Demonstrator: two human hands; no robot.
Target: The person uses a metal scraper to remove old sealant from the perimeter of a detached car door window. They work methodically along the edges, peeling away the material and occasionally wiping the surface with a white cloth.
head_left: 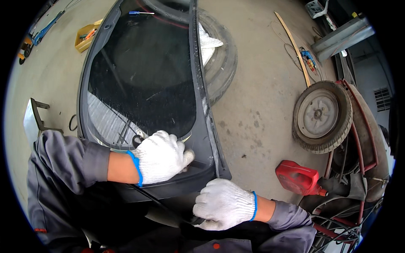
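A dark car tailgate with a large black window lies in front of me, its far part above a tyre. My left hand, in a white knit glove with a blue cuff, is closed over the tailgate's near part, just below the glass. What lies inside its fingers is hidden. A small dark round part shows beside its knuckles. My right hand, gloved alike, is closed at the near right corner, its grip hidden. A thin black strip runs along the near edge toward it.
A blue-handled screwdriver rests on the glass. Under the tailgate lies a big tyre. To the right are a wheel, a red jug and cables. A yellow tool box and metal stand are left.
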